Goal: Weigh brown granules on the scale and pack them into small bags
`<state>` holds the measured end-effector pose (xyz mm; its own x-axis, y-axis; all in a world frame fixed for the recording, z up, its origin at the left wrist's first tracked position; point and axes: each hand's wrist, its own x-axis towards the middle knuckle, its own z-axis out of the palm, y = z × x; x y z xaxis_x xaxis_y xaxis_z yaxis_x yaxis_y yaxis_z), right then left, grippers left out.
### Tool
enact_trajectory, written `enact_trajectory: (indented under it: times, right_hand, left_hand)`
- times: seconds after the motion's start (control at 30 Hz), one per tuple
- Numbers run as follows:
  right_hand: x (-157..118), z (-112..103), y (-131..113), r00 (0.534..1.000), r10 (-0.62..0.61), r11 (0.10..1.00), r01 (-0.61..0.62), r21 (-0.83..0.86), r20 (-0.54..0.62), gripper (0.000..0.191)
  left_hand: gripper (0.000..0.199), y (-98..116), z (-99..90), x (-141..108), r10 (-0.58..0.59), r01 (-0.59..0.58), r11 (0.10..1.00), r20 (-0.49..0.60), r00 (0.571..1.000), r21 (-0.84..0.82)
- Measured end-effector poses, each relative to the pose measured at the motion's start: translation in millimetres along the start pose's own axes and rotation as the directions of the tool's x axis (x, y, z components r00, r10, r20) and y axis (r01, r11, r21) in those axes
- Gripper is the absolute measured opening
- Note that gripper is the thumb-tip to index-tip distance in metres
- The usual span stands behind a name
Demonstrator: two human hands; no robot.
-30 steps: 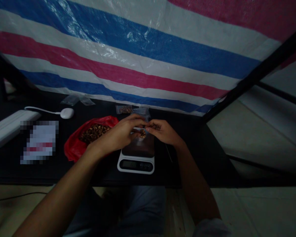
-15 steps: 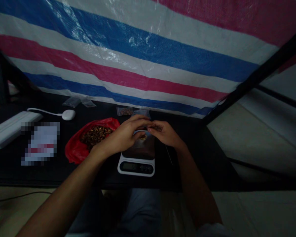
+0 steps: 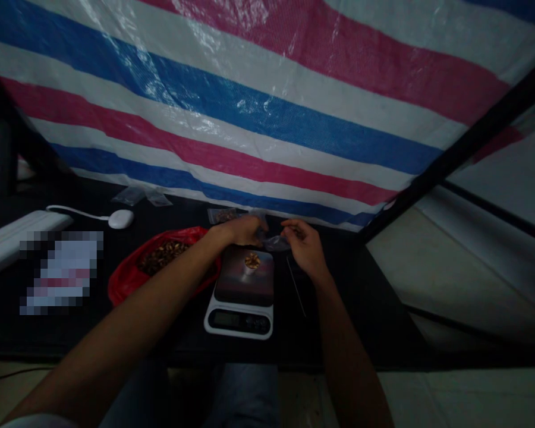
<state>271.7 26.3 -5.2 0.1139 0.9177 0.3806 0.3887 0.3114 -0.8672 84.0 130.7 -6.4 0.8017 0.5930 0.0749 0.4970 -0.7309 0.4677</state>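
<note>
A small clear plastic bag [image 3: 276, 242] stretches between my two hands, just behind the kitchen scale [image 3: 238, 326]. My left hand [image 3: 246, 230] reaches over the back of the scale, its curled fingers closed at the bag's left end. At the bag's right end, my right hand [image 3: 305, 242] has thumb and fingers pinched together; shadow hides part of the grip. On the scale's dark plate stands a small white cup [image 3: 250, 270] filled with golden-brown dried pieces. Left of the scale, partly behind my left forearm, an open red plastic bag [image 3: 125, 282] holds many similar pieces.
A thin metal stick [image 3: 297, 288] lies right of the scale. Behind my left hand is a filled clear packet [image 3: 220, 215]. Flat clear bags [image 3: 131, 195] lie at the back left. A white power strip [image 3: 24, 238] and white round device [image 3: 121, 219] sit left. Striped sheeting [image 3: 249, 142] rises behind.
My hands have parted and moved back from above the scale, uncovering the cup on its plate. The clear bag now spans the gap between them. The camera view has shifted slightly.
</note>
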Motion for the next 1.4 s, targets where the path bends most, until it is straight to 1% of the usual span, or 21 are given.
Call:
enact_trajectory:
  times: [0.1,0.17,0.23,0.33,0.43,0.47,0.53,0.6,0.63,0.67,0.73,0.8,0.87,0.97,1.03,1.1,1.23,1.33,1.4]
  right_hand:
    - [0,0,0,1.000,-0.017,1.000,0.017,-0.003,0.004,0.019]
    - [-1,1,-2,1.000,-0.021,1.000,0.021,-0.003,0.005,0.019]
    - [-2,2,-3,1.000,-0.022,1.000,0.022,-0.008,0.019,0.019]
    - [-5,4,-5,0.997,-0.030,1.000,0.030,-0.002,0.078,0.019]
    - [-9,4,-10,0.979,-0.024,1.000,0.023,0.009,0.201,0.022]
    - [-11,3,-12,0.965,-0.016,1.000,0.016,0.002,0.262,0.024]
    - [-14,2,-18,0.922,0.002,0.999,0.011,-0.030,0.388,0.028]
    - [-16,2,-23,0.886,0.006,0.997,0.030,-0.070,0.463,0.031]
    - [-17,3,-26,0.883,-0.004,0.995,0.048,-0.083,0.469,0.031]
    - [-18,4,-28,0.890,-0.024,0.993,0.072,-0.089,0.455,0.030]
    - [-20,10,-33,0.917,-0.088,0.989,0.128,-0.078,0.389,0.024]
    - [-25,18,-39,0.924,-0.172,0.979,0.197,-0.042,0.341,0.017]
    - [-31,27,-45,0.904,-0.254,0.964,0.266,0.015,0.343,0.014]
    - [-39,38,-51,0.870,-0.319,0.947,0.311,0.086,0.375,0.008]
    - [-42,41,-53,0.869,-0.310,0.950,0.295,0.101,0.386,0.006]
    - [-43,42,-54,0.880,-0.276,0.961,0.252,0.113,0.388,0.011]
    - [-43,42,-54,0.905,-0.213,0.972,0.159,0.172,0.369,0.015]
    - [-44,47,-53,0.912,-0.225,0.969,0.173,0.177,0.344,0.013]
    - [-45,50,-53,0.910,-0.241,0.966,0.194,0.168,0.338,0.011]
  left_hand:
    - [0.040,-3,5.7,5,-0.006,0.006,1.000,-0.005,1.000,-0.007]
    - [0.043,-5,6.1,4,-0.012,0.012,1.000,-0.020,1.000,-0.024]
    - [0.047,-7,3.0,1,-0.024,0.022,0.999,-0.036,0.999,-0.045]
    - [0.051,-7,-8.0,-8,-0.041,0.031,0.993,-0.082,0.996,-0.114]
    - [0.055,-5,-22.3,-22,-0.040,-0.004,0.974,-0.186,0.982,-0.228]
    - [0.055,-4,-26.6,-28,-0.035,-0.027,0.963,-0.222,0.974,-0.268]
    - [0.051,-1,-33.3,-45,-0.032,-0.065,0.939,-0.273,0.961,-0.338]
    - [0.049,4,-36.0,-67,-0.058,-0.064,0.922,-0.302,0.952,-0.381]
    - [0.049,8,-35.6,-79,-0.071,-0.053,0.926,-0.310,0.948,-0.373]
    - [0.050,13,-33.9,-91,-0.085,-0.042,0.932,-0.331,0.940,-0.360]
    - [0.056,27,-26.9,-115,-0.115,-0.021,0.948,-0.401,0.909,-0.319]
    - [0.060,43,-16.7,-134,-0.147,0.033,0.966,-0.443,0.884,-0.255]
    - [0.063,60,-5.4,-147,-0.155,0.065,0.976,-0.450,0.880,-0.208]
    - [0.061,76,8.6,-155,-0.110,0.039,0.987,-0.472,0.875,-0.158]
    - [0.062,78,14.7,-156,-0.104,0.034,0.988,-0.481,0.870,-0.152]
    - [0.064,75,18.4,-158,-0.123,0.047,0.985,-0.493,0.861,-0.164]
    - [0.065,66,19.6,-163,-0.153,0.063,0.979,-0.493,0.856,-0.195]
    - [0.073,67,17.2,-164,-0.152,0.077,0.983,-0.502,0.851,-0.168]
    - [0.072,70,15.1,-163,-0.160,0.097,0.984,-0.510,0.845,-0.149]
